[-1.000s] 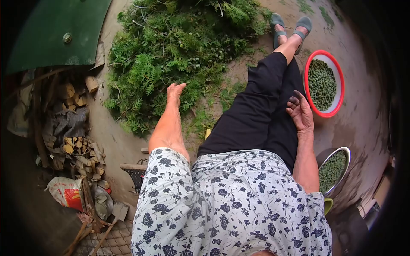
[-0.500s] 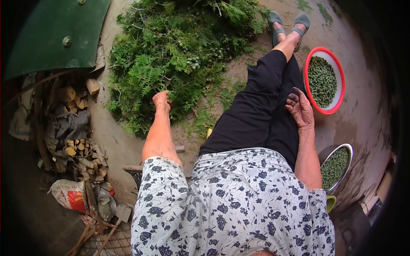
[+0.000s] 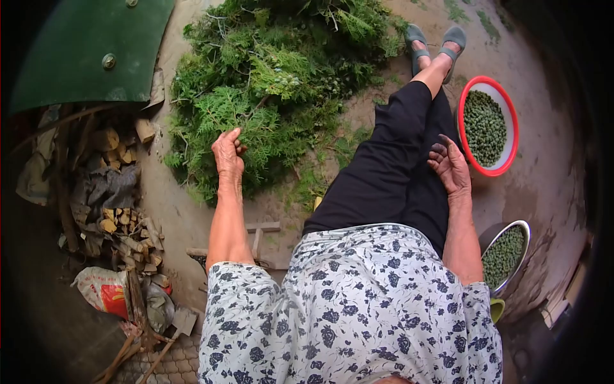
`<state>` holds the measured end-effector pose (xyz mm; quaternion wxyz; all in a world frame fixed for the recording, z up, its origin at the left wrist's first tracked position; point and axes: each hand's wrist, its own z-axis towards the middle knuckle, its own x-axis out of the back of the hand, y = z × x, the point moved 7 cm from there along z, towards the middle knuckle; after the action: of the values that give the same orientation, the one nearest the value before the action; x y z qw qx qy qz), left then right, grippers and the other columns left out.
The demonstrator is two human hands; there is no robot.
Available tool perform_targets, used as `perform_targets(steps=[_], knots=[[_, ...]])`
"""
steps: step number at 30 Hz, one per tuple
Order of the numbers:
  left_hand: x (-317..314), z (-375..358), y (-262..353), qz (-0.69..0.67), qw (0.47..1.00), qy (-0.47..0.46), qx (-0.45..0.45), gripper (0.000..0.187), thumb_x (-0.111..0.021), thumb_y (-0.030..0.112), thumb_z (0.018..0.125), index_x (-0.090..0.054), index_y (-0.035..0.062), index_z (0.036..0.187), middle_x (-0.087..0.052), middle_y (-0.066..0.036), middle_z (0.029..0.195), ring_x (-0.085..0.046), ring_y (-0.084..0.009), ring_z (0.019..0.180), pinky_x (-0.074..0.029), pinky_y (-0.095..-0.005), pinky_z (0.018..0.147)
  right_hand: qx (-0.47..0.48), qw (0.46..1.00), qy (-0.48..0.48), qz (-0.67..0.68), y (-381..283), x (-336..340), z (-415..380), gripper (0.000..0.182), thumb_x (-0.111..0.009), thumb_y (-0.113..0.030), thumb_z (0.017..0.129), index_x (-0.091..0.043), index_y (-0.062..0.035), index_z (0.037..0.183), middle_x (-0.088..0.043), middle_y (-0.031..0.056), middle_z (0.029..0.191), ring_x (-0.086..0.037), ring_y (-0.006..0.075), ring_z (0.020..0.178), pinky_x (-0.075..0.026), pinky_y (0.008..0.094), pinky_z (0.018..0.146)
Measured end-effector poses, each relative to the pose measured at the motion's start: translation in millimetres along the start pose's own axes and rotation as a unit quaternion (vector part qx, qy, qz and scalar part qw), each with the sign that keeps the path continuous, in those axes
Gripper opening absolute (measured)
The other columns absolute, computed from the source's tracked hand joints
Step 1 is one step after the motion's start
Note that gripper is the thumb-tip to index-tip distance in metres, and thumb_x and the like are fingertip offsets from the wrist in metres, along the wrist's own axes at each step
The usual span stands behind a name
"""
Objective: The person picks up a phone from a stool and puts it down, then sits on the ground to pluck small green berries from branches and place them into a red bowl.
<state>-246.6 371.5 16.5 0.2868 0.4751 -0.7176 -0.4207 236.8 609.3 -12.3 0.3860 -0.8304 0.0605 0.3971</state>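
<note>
A large heap of green conifer branches (image 3: 256, 96) lies on the ground at the upper left. At its near edge my left hand (image 3: 229, 152) has its fingers closed in a pinch, with the thumb and index finger on a twig of a sprig. My right hand (image 3: 450, 168) rests palm up over the dark trousers, fingers curled, fingertips darkened; whether anything small lies between them cannot be made out. Just beyond it stands a red-rimmed white basin (image 3: 516, 136) holding small green cones or berries (image 3: 484, 128).
A metal bowl (image 3: 526, 256) with more green berries is at the right, beside a green container (image 3: 497, 310). Chopped firewood (image 3: 131, 240), a red and white sack (image 3: 102, 291) and a green panel (image 3: 83, 51) are on the left. My crossed feet extend forward.
My left hand has moved a little left and back toward me, and a light green sprig at the heap has shifted up and right. The right hand has barely moved.
</note>
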Motion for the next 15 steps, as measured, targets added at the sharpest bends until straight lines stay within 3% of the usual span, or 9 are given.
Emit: perform_targets(steps=[9,15], knots=[[-29,-28,44,-0.049,0.996,-0.053,-0.043,0.013,-0.063,0.01,0.078,-0.059,0.0006,0.085,-0.043,0.003,0.056,-0.04,-0.007,0.047,-0.045,-0.0242,0.046,-0.004,1.0,0.011,-0.007,2,-4,-1,0.038,-0.053,-0.023,0.09,-0.044,-0.0024,0.121,-0.06,0.0129,0.099,-0.061,0.0251,0.089,-0.052,0.0383,0.077],[-41,-53,62,-0.076,0.994,-0.058,-0.05,0.012,-0.062,0.009,0.08,-0.057,0.0011,0.088,-0.043,0.004,0.056,-0.039,-0.007,0.046,-0.044,-0.0253,0.048,0.016,0.995,0.071,-0.075,-3,-37,9,0.028,-0.055,-0.023,0.09,-0.054,-0.0028,0.109,-0.061,0.0064,0.083,-0.06,0.0149,0.067,-0.049,0.025,0.055]])
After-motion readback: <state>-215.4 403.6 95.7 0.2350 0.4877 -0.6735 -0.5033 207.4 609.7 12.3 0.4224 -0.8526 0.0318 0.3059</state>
